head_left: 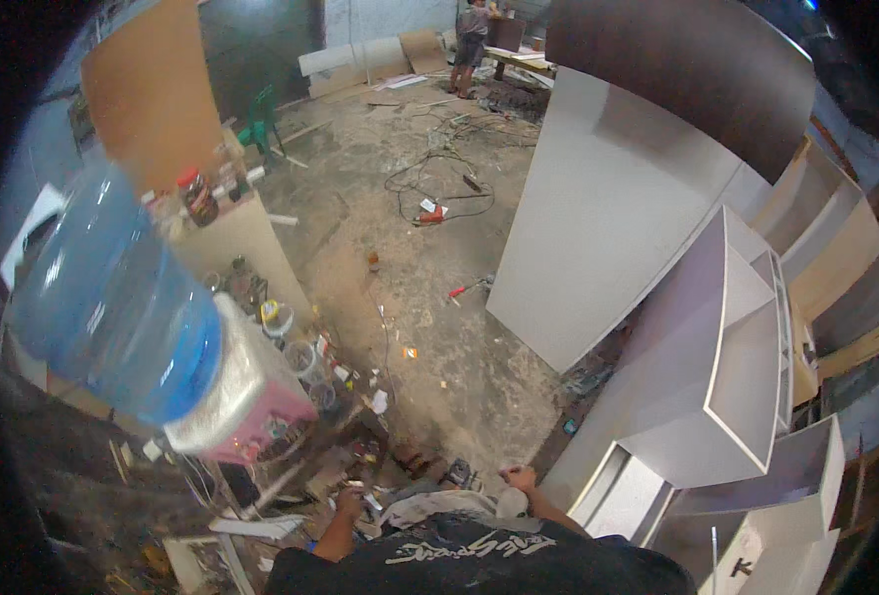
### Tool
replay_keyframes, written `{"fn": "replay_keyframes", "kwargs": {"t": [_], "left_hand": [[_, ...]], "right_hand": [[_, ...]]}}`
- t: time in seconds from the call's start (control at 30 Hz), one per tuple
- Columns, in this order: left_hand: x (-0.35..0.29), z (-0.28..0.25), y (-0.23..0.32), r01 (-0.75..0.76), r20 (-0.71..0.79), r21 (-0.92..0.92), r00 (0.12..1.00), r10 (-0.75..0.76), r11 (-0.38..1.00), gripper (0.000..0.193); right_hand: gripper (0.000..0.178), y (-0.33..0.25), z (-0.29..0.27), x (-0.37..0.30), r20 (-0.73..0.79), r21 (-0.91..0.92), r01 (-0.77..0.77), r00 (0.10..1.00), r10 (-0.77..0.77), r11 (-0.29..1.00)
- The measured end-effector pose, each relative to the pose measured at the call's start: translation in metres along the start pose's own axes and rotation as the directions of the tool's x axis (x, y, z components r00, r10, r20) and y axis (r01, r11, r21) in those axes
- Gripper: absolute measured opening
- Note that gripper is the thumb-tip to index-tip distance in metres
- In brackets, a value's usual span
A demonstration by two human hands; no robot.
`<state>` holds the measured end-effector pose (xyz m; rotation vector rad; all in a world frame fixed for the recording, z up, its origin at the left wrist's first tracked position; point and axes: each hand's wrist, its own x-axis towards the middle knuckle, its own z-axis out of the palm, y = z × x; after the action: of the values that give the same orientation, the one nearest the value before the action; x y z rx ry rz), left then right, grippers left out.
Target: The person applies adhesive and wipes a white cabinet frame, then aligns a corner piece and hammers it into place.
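My left hand (349, 499) is low in the picture, beside my body and next to scattered odds and ends on the floor. A small pale thing shows at its fingertips, too small and blurred to name or to say whether it is held. On the other side, my right hand (520, 478) hangs in front of my body with its fingers bent inward. Nothing can be made out in it, and its finger positions are unclear. Close to my left side stands a white and pink water dispenser (246, 397) with a large blue water bottle (112, 297) upside down on it.
Pale cabinet carcasses (677, 337) and a tall white panel (608, 218) stand to the right. A red-handled tool (456, 293), a red power tool (429, 214) and tangled cables (400, 183) lie on the floor. Far ahead, a person (471, 45) stands by a workbench (524, 61); a green chair (261, 124) is left.
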<state>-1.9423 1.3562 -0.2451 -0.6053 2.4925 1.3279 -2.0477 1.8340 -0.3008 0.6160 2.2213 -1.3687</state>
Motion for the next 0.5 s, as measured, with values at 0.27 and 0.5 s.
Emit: {"fn": "replay_keyframes", "kwargs": {"t": [0.27, 0.5], "left_hand": [[0.227, 0.016, 0.159, -0.316, -0.235, -0.085, 0.928, 0.289, 0.945, 0.040], [0.326, 0.017, 0.207, -0.027, -0.274, -0.048, 0.962, 0.013, 0.998, 0.034]], "right_hand": [[0.038, -0.045, -0.016, 0.105, 0.100, -0.657, 0.299, 0.944, -0.313, 0.692], [0.046, -0.088, -0.039, 0.204, 0.230, -0.694, 0.080, 0.966, 0.114, 0.716]]}}
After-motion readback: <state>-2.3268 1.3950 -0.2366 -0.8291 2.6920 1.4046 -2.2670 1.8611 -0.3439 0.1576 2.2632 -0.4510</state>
